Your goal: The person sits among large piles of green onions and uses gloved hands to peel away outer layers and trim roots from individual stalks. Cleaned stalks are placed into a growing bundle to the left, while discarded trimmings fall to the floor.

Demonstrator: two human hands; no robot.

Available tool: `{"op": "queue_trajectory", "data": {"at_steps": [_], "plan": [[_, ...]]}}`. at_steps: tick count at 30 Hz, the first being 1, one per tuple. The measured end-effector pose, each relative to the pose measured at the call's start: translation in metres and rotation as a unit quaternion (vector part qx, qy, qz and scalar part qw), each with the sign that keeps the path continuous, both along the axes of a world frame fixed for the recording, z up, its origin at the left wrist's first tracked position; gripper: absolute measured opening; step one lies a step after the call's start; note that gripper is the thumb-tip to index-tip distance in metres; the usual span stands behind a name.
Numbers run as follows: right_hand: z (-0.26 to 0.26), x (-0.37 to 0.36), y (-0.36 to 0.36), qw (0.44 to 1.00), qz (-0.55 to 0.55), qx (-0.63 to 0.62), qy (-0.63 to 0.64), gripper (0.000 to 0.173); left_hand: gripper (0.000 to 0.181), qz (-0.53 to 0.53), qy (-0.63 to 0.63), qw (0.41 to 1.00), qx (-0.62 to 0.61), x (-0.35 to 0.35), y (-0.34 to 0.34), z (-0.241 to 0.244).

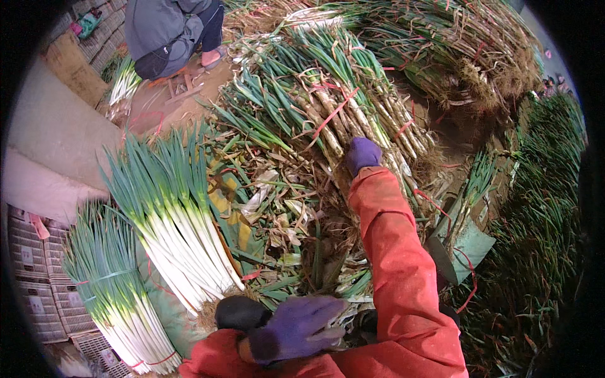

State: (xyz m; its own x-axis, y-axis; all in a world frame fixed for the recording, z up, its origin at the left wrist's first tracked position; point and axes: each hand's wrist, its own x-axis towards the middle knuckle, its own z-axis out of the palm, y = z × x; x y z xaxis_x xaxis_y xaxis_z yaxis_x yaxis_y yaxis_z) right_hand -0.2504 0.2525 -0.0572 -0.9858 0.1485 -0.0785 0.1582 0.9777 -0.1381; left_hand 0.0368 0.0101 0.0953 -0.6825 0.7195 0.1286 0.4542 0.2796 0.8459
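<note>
My right hand (363, 154), in a purple glove and orange-red sleeve, reaches forward. Its fingers curl over the lower stalks of a pile of soil-stained, unpeeled green onions (326, 111); the fingertips are hidden. Close to my body, my left hand (305, 326), also purple-gloved, is slightly blurred, fingers extended to the right with nothing seen in it. My dark knee (242, 313) shows beside that hand. To its upper left lies a loose row of cleaned green onions (182, 236), white stalks showing, roots towards me. Peeled leaves and husks (283, 212) litter the ground between.
A tied bundle of cleaned green onions (118, 288) lies at left, near stacked plastic crates (45, 279). Ahead, another person (165, 33) sits on a low wooden stool (184, 87). More onions (453, 52) are heaped at upper right; green tops (534, 227) cover the right side.
</note>
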Motion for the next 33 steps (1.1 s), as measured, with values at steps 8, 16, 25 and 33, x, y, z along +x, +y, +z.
{"op": "queue_trajectory", "data": {"at_steps": [8,16,25,33], "plan": [[-0.001,0.033,-0.009,0.995,0.053,-0.058,0.067,0.023,0.043,0.033,0.059,0.990,-0.122,-0.002,-0.005,-0.037],[0.091,0.142,0.047,0.981,0.138,0.072,-0.118,0.023,0.043,0.171,-0.020,0.984,-0.044,-0.002,-0.002,-0.049],[0.187,0.448,0.016,0.985,0.091,-0.141,-0.044,0.026,0.052,0.160,-0.559,0.772,0.256,-0.041,0.061,-0.080],[0.173,0.572,-0.010,0.762,-0.164,-0.593,-0.200,0.044,0.041,-0.027,-0.564,0.694,0.447,-0.026,0.115,-0.061]]}}
